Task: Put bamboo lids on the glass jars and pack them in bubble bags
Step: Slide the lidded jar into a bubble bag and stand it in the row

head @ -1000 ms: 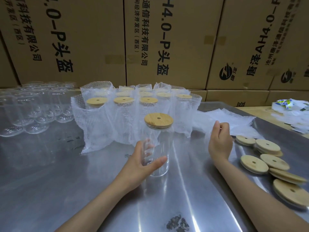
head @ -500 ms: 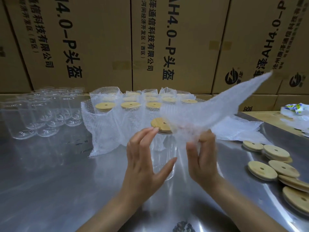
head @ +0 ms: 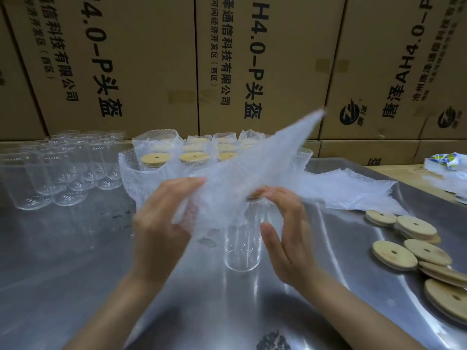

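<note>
Both hands are on one bubble bag (head: 242, 183) right now. The left hand (head: 161, 223) has a closed grip, pinching the bag's near edge between thumb and fingers. The right hand (head: 285, 231) is looser: its fingertips curl onto the bag up by the lid, but the thumb hangs free, so I can't tell if it's really gripping or just steadying.

The bag sits draped over the top of the jar (head: 242, 246), which stands upright on the desk (head: 75, 286) between the two hands, long axis vertical, its lid (head: 254, 197) just peeking out under the plastic. The bag's own long axis runs diagonally, far tip pointing up and to the right. It's blurred, and I can't see where its mouth is.

Progress-wise I'd call it mid-job. Behind the hands there's a cluster of lidded jars already in bags (head: 182, 157). To the left, a bunch of bare jars (head: 58, 170) with no lids yet. Spare lids (head: 414, 238) are piled at right, and more flat bags (head: 348, 188) lie past the right hand. So this jar is lidded but not bagged, and plenty remain.
</note>
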`<state>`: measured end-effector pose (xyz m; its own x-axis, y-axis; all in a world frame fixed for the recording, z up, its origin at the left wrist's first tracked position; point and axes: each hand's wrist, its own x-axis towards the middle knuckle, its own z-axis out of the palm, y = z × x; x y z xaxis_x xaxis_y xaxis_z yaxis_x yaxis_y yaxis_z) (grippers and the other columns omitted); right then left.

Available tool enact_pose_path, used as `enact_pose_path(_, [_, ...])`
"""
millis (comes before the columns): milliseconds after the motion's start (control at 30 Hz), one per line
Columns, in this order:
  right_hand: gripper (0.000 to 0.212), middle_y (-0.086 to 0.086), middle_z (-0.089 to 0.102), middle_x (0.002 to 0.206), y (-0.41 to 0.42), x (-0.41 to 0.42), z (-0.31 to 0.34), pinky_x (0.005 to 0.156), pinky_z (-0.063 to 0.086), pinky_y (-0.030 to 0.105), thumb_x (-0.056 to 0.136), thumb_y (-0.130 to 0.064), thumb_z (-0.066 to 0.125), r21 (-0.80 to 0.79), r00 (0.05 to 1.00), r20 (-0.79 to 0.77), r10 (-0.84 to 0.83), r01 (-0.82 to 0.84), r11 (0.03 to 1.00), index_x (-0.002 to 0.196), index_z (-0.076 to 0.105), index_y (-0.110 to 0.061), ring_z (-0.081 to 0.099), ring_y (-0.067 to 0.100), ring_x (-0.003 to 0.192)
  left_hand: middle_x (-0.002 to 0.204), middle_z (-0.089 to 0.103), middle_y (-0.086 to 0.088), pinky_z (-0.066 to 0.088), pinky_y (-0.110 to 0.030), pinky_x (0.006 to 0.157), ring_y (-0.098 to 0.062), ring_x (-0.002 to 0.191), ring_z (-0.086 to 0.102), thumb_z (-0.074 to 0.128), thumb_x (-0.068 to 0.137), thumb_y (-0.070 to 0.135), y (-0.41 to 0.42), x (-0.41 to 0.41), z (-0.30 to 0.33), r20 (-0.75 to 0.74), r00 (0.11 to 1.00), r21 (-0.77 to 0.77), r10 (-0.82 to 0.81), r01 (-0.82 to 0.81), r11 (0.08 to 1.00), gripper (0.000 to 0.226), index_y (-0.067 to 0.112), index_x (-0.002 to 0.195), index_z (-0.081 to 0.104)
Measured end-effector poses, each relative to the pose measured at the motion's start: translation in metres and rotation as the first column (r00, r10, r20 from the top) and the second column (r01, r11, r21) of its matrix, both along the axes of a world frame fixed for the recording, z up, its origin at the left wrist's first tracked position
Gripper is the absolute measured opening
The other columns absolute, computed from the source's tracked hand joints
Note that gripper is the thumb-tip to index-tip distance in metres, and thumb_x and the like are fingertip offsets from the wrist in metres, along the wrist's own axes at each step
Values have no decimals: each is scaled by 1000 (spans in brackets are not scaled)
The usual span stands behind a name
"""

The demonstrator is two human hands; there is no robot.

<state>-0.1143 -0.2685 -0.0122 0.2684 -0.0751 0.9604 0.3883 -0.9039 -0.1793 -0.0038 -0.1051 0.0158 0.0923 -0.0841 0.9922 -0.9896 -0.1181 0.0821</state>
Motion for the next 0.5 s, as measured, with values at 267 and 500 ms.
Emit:
enact_pose_path(267, [58,-24,35,133,-17,5,-3,107,27,17,86,-52,57,108,958,-280,-62,96,990,137,34,-38,37,5,126,58,60,0,36,-9,58,2,64,55,59,93,24,27,29,7,-165,980,-33,107,-114,993,22,6,95,72])
enact_pose_path(500, [61,-39,34,128,-14,1,0,89,48,19,72,-60,65,335,930,-343,131,-9,942,119,26,-57,47,-6,116,57,64,2,40,-29,50,-13,46,51,46,89,46,11,21,4,-555,780,-95,-290,288,953,39,37,59,68])
